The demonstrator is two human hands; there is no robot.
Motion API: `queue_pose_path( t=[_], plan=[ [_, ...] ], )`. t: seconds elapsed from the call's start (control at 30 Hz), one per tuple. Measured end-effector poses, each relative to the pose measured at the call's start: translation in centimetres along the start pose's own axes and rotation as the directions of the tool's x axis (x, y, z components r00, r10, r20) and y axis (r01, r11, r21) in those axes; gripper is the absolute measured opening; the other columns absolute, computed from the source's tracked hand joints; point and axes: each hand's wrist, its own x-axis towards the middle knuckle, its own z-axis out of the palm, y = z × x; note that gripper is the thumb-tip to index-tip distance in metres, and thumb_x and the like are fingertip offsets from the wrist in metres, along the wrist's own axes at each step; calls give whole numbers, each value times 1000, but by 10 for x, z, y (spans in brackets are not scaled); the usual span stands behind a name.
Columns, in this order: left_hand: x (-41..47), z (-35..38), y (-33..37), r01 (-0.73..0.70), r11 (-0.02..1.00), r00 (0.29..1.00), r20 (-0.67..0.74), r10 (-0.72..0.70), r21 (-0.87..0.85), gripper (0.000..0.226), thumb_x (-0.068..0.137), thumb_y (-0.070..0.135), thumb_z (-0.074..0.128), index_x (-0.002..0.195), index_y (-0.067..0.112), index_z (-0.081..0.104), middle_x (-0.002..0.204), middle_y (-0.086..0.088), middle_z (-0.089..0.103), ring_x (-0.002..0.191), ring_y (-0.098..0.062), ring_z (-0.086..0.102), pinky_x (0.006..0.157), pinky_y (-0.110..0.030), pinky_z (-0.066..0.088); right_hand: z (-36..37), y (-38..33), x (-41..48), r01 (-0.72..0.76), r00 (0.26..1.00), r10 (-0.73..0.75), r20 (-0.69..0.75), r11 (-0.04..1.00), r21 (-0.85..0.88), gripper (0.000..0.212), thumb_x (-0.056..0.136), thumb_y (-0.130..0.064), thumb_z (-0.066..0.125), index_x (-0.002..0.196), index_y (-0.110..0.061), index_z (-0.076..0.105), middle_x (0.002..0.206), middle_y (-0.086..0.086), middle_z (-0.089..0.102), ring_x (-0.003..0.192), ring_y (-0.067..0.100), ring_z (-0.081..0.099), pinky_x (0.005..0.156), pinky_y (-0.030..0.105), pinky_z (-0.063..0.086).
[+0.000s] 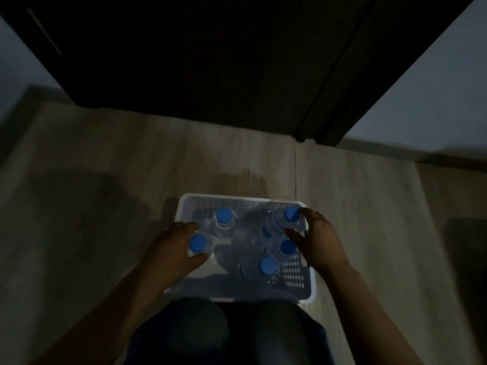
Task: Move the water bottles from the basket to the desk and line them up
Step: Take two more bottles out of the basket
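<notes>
Closest are the person's knees (224,333), bent just behind the white basket (303,283) on the floor (79,206); this looks like the first step, picking bottles out; no table shows here, and all the bottles I can see are in the basket. The left hand (168,248) curls round the near left bottle (197,245), thumb one side, fingers the other; the right hand (320,241) is half open by the far right bottle (291,214), one finger touching near its cap; I cannot tell if it grips. Other bottles (224,217) stand between the hands. Next, lift straight up so nothing tips; farther off is a dark door (210,61).
</notes>
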Motion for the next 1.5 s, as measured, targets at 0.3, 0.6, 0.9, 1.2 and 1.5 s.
queue_pose_path(
  t=[0.3, 0.6, 0.9, 1.2, 1.5],
  plan=[
    [3, 15, -16, -74, 995, 992, -105, 67, -64, 42, 76, 22, 77, 112, 9, 60, 118, -5, 60, 97, -11, 55, 79, -21, 47, 18, 8, 13, 1, 997, 6, -80, 995, 97, 46, 85, -32, 69, 125, -15, 56, 120, 3, 63, 104, 16, 60, 86, 29, 50],
    [0, 24, -25, -120, 985, 972, -216, 91, -125, 52, 71, 20, 82, 118, 9, 63, 117, -5, 62, 104, -17, 59, 90, -31, 49, 32, 4, 12, -15, 985, 75, -155, 933, 360, 31, 85, -20, 70, 115, -17, 63, 109, -3, 68, 101, 13, 63, 90, 35, 53],
    [-5, 29, -30, -175, 966, 945, -308, 110, -191, 41, 75, 19, 78, 113, 10, 64, 109, 2, 62, 94, -7, 56, 76, -4, 36, 35, -4, 3, 53, 963, 69, -260, 900, 433, 23, 87, -14, 67, 110, -16, 65, 105, -3, 68, 96, 6, 62, 84, 19, 50],
    [-23, 1, -7, -247, 944, 907, -396, 146, -218, 42, 75, 21, 77, 113, 12, 65, 106, 10, 59, 93, 1, 57, 77, -4, 39, 6, -26, -16, 141, 934, 40, -355, 872, 469, 24, 89, -11, 65, 113, -11, 65, 105, -6, 69, 98, -1, 63, 80, 5, 46],
    [-109, -125, 95, -227, 939, 917, -381, 117, -258, 36, 73, 35, 73, 104, 19, 66, 96, 17, 61, 87, 5, 58, 75, -7, 41, -130, -127, -86, 193, 926, 7, -378, 852, 487, 23, 87, -12, 66, 109, -14, 64, 98, -17, 64, 92, -14, 60, 72, 0, 44]
  ],
)
